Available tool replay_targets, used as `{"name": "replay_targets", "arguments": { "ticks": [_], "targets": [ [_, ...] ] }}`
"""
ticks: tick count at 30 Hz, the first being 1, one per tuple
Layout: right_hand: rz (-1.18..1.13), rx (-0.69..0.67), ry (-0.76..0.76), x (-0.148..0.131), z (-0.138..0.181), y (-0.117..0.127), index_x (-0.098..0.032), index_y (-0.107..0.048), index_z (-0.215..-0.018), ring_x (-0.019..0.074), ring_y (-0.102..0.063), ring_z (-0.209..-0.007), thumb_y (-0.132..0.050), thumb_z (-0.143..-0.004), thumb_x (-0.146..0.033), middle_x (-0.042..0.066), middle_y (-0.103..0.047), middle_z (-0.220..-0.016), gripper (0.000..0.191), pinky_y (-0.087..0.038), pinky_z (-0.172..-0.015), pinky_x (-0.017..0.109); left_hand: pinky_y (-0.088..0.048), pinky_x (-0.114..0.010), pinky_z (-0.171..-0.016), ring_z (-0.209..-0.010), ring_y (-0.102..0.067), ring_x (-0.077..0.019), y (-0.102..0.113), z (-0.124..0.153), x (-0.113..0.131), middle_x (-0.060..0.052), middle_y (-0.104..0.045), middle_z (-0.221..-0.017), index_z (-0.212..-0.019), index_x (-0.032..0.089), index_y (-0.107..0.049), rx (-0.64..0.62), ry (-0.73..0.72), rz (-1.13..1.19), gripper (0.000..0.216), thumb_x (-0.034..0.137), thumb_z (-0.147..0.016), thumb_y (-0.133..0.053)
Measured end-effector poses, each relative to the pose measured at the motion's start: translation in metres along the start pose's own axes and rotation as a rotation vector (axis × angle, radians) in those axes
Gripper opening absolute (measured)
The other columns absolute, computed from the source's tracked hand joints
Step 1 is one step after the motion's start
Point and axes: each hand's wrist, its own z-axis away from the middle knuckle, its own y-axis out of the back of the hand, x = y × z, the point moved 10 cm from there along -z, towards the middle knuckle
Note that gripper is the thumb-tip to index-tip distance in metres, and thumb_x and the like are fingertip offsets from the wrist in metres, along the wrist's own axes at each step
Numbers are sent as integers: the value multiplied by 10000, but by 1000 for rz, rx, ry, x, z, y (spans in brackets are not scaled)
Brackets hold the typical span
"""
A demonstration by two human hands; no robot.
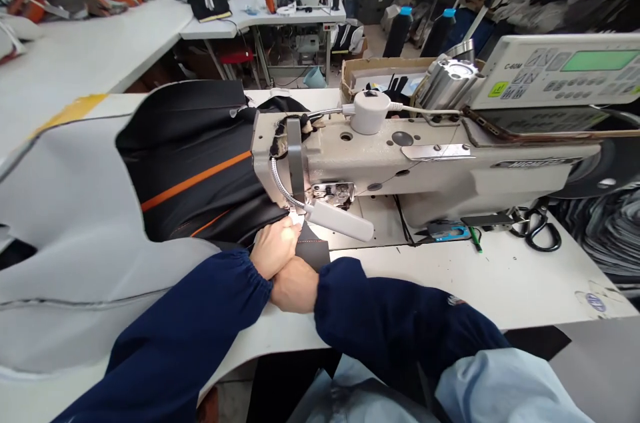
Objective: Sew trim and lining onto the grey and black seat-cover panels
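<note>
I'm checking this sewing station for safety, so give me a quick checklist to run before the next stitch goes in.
1. Both hands on the work: left hand and right hand rest on the black fabric - ok.
2. Fingers clear of the needle: hidden behind the lamp - cannot tell.
3. Work area lit: lamp shines on the hands - ok.
4. Fabric supported: it spreads across the grey panel at left - ok.
5. Scissors away from the hands, at right on the table - ok.
</note>
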Motion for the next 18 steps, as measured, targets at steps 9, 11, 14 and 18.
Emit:
{"name": "replay_targets", "arguments": {
  "ticks": [9,11,14,18],
  "targets": [
    [-108,-39,-45,17,81,26,-8,-368,-1362,338,-211,-1368,-395,-931,-419,200,-343,-1437,596,-243,-1090,514,-431,-294,-635,-714,-593,-182,1,11,13,-100,-597,-929,-926,130,-632,-15,-10,126,333,136,-876,-302],
    [-118,-43,-65,12,73,22,1,-353,-1368,349,-218,-1361,-430,-910,-436,226,-354,-1421,639,-233,-1092,525,-431,-291,-631,-698,-594,-179,1,11,15,-99,-596,-922,-928,130,-633,-33,3,116,323,150,-881,-314],
    [-118,-17,-109,9,59,18,13,-406,-1327,356,-275,-1329,-483,-882,-423,245,-436,-1349,627,-241,-1085,537,-429,-288,-637,-688,-593,-174,0,9,18,-98,-598,-917,-947,128,-624,-39,0,78,298,133,-869,-336],
    [-112,20,-157,11,47,17,21,-471,-1264,359,-340,-1285,-484,-885,-405,257,-479,-1298,570,-241,-1076,559,-425,-306,-660,-746,-591,-202,0,5,15,-112,-598,-907,-965,128,-608,-19,0,27,267,137,-857,-364]
  ]
}}
